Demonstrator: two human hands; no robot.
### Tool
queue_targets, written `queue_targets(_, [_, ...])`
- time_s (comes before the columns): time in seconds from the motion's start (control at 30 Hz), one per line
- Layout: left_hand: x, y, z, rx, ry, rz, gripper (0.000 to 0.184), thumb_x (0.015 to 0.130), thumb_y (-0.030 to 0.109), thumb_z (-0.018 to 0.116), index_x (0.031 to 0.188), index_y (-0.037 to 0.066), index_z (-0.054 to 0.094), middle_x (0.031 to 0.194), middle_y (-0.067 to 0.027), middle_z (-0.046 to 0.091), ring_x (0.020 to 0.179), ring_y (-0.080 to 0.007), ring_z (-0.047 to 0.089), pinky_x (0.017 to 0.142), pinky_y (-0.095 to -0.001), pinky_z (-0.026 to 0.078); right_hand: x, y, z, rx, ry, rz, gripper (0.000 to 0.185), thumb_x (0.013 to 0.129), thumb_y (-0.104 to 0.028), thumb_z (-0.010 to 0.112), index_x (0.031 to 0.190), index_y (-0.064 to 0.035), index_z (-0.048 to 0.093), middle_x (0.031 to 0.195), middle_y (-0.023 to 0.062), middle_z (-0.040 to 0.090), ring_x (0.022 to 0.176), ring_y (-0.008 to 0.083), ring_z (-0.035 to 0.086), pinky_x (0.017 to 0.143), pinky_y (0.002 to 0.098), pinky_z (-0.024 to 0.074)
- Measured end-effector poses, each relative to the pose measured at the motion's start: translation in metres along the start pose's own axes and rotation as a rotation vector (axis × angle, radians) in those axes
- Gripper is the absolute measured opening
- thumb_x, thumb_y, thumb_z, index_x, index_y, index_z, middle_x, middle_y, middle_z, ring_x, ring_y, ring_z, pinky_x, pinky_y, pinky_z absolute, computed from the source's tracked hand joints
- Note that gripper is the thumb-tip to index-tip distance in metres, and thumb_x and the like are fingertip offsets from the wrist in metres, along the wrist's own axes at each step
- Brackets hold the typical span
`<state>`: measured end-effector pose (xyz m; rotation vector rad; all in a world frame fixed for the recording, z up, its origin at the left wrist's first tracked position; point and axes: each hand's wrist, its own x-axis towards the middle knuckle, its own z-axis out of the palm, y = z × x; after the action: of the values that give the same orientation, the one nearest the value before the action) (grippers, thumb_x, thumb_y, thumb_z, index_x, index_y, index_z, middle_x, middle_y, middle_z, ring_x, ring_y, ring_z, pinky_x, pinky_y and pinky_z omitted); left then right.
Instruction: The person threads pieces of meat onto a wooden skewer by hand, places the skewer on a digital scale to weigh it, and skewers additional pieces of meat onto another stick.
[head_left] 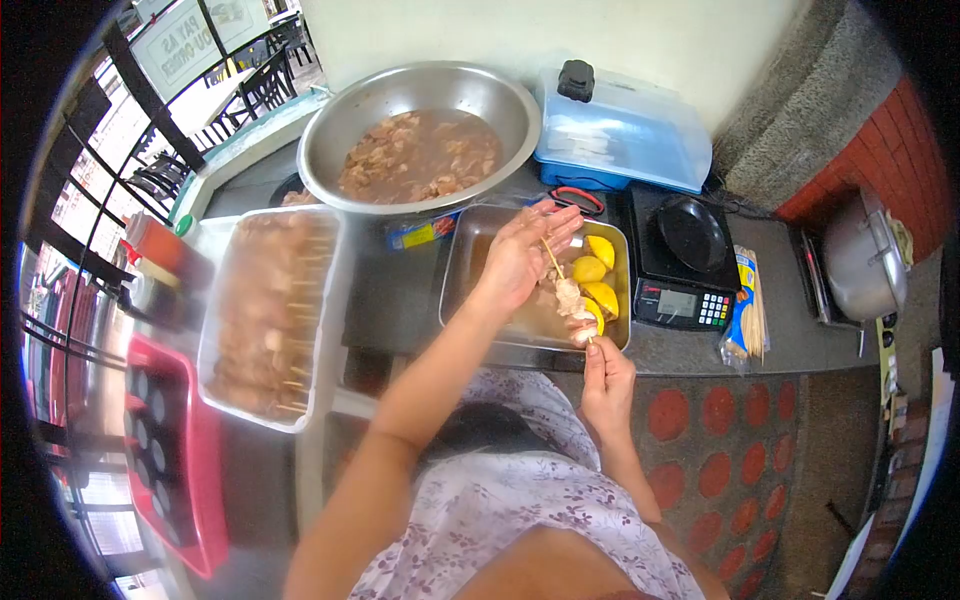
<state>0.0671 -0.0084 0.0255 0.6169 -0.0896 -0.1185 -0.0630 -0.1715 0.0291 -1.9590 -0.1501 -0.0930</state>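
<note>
A wooden skewer threaded with pieces of meat (pixel 570 300) slants over a metal tray (pixel 625 335). At its lower end, my right hand (pixel 606 378) pinches the stick between thumb and fingers. My left hand (pixel 528 250) is over the tray at the upper end, palm turned toward the stick, fingers extended; whether it grips the stick is hard to tell. Yellow lemon pieces (pixel 590 270) lie in the tray beside brownish liquid. To the left, a white tub (pixel 325 300) holds rows of skewered meat.
Behind the tray stand a large metal basin (pixel 330 180) of meat in liquid and a blue lidded box (pixel 625 135). A scale (pixel 682 303) and packed skewers (pixel 750 310) are at the right. A pink basket (pixel 205 510) and sauce bottles (pixel 155 240) are at the left.
</note>
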Motion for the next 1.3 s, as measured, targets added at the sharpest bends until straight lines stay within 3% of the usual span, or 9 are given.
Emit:
queue_targets(0.07, [0.002,0.000,-0.003,0.015,-0.015,0.004,0.043,0.096,0.013,0.040,0.133,-0.005,0.029,0.134,-0.0260,0.042,0.122,-0.0343,0.047,0.102,-0.0418,0.038,0.001,-0.002,0.006,0.053,0.086,-0.158,0.020,0.093,-0.011,0.046,0.098,0.0016,0.060,0.065,0.0088,0.055,0.059,0.0113,0.049,0.055,0.0296,0.0411])
queue_targets(0.23, [0.009,0.010,-0.006,-0.129,0.069,-0.100,0.042,0.100,0.026,0.031,0.128,-0.004,0.038,0.132,-0.0241,0.045,0.123,-0.0332,0.046,0.101,-0.0423,0.038,0.002,0.009,0.006,-0.017,0.063,-0.160,0.020,0.093,-0.011,0.045,0.098,0.0013,0.060,0.065,0.0131,0.055,0.057,0.0140,0.050,0.054,0.0310,0.0412])
queue_targets(0.4, [0.009,0.003,-0.002,-0.039,0.093,-0.060,0.040,0.101,0.027,0.029,0.124,-0.003,0.042,0.131,-0.0240,0.047,0.122,-0.0329,0.047,0.102,-0.0418,0.038,0.003,0.009,0.011,-0.026,0.068,-0.161,0.020,0.093,-0.012,0.045,0.099,0.0007,0.060,0.065,0.0161,0.055,0.054,0.0163,0.051,0.053,0.0323,0.0412])
queue_targets(0.7, [0.005,0.000,0.008,0.035,0.170,-0.015,0.029,0.100,0.021,0.033,0.107,-0.003,0.048,0.117,-0.0279,0.055,0.109,-0.0357,0.057,0.096,-0.0437,0.046,0.007,0.003,0.010,-0.004,0.087,-0.172,0.021,0.094,-0.012,0.044,0.100,0.0008,0.060,0.064,0.0144,0.053,0.055,0.0152,0.050,0.052,0.0318,0.0401])
queue_targets(0.77, [0.004,-0.001,0.008,0.056,0.167,-0.007,0.028,0.100,0.020,0.034,0.104,-0.002,0.049,0.115,-0.0279,0.057,0.107,-0.0363,0.058,0.095,-0.0442,0.046,0.007,-0.003,0.007,0.011,0.047,-0.090,0.023,0.095,-0.012,0.044,0.093,0.0035,0.061,0.069,0.0036,0.056,0.065,0.0087,0.046,0.061,0.0269,0.0402])
queue_targets(0.97, [0.003,-0.004,0.008,0.076,0.191,0.000,0.027,0.100,0.020,0.034,0.103,-0.003,0.048,0.113,-0.0278,0.057,0.105,-0.0370,0.059,0.093,-0.0441,0.047,0.009,0.000,0.013,0.003,0.089,-0.130,0.022,0.095,-0.012,0.045,0.092,0.0040,0.060,0.066,0.0051,0.053,0.062,0.0081,0.045,0.057,0.0270,0.0388])
queue_targets(1.1, [0.005,-0.019,0.007,0.066,0.201,0.011,0.029,0.100,0.024,0.037,0.103,-0.001,0.051,0.106,-0.0232,0.062,0.095,-0.0296,0.064,0.084,-0.0390,0.053,0.014,-0.002,0.018,-0.011,0.101,-0.131,0.020,0.094,-0.011,0.046,0.090,0.0040,0.059,0.062,0.0064,0.050,0.058,0.0090,0.044,0.053,0.0285,0.0372])
queue_targets(1.17, [0.003,-0.021,0.009,0.045,0.226,-0.019,0.029,0.100,0.024,0.038,0.102,-0.001,0.051,0.106,-0.0230,0.062,0.095,-0.0292,0.064,0.083,-0.0386,0.054,0.018,-0.002,0.020,-0.066,0.113,-0.157,0.017,0.091,-0.011,0.048,0.090,0.0021,0.059,0.063,0.0210,0.054,0.053,0.0268,0.058,0.050,0.0375,0.0420])
queue_targets(1.3, [-0.003,-0.023,0.013,0.028,0.204,-0.020,0.029,0.100,0.025,0.040,0.101,-0.001,0.052,0.105,-0.0216,0.063,0.093,-0.0281,0.065,0.081,-0.0374,0.054,0.021,0.004,0.023,-0.079,0.165,-0.219,0.017,0.093,-0.008,0.047,0.086,0.0032,0.057,0.057,0.0099,0.045,0.052,0.0116,0.041,0.048,0.0319,0.0340])
